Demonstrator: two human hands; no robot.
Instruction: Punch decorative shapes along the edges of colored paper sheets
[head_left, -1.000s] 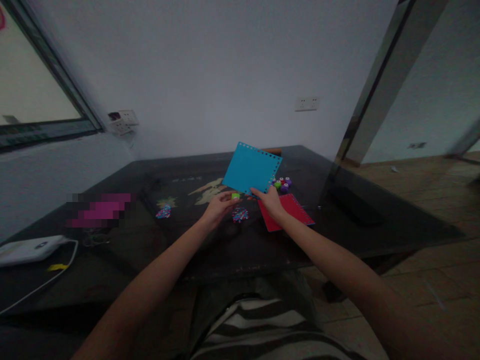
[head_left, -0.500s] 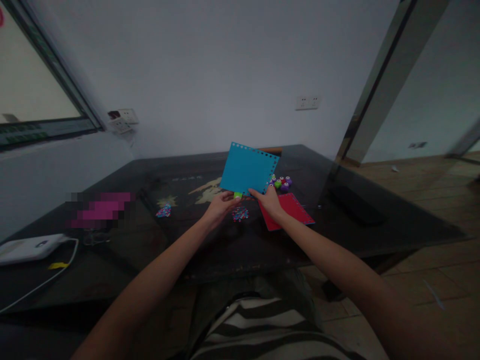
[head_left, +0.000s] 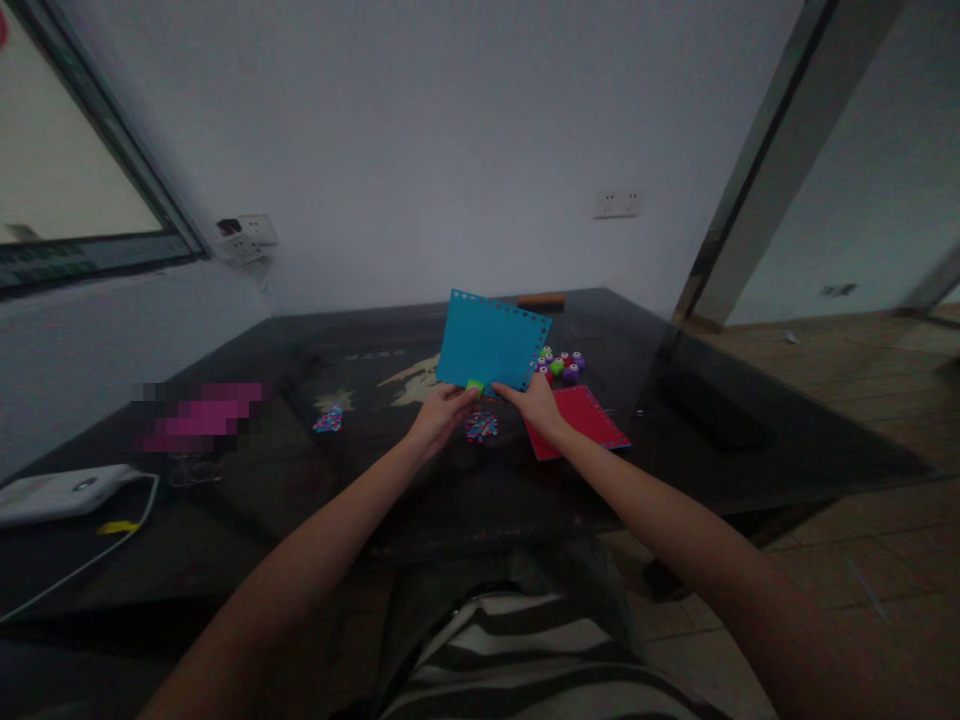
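Observation:
A blue sheet (head_left: 493,340) with punched holes along its edges is held up, tilted, above the table. My right hand (head_left: 534,405) grips its lower right edge, thumb on the near face. My left hand (head_left: 441,415) is closed at the lower left edge, pinching a small green piece (head_left: 475,387) against the sheet; it looks like a hole punch, but its kind is not clear. Below the sheet lies a heap of tiny coloured bits (head_left: 481,427). A red sheet (head_left: 589,422) with similar edge holes rests beside my right wrist.
Several small punches with eye-like tops (head_left: 559,364) are grouped behind my right hand. Another pile of coloured bits (head_left: 328,419) lies to the left. A white device with a cable (head_left: 71,492) sits at far left, and a dark slab (head_left: 712,412) lies at right on the black table (head_left: 465,525).
The blue sheet has shifted slightly left and turned a little, uncovering more of the brown object behind it. More of the green piece shows at the lower edge.

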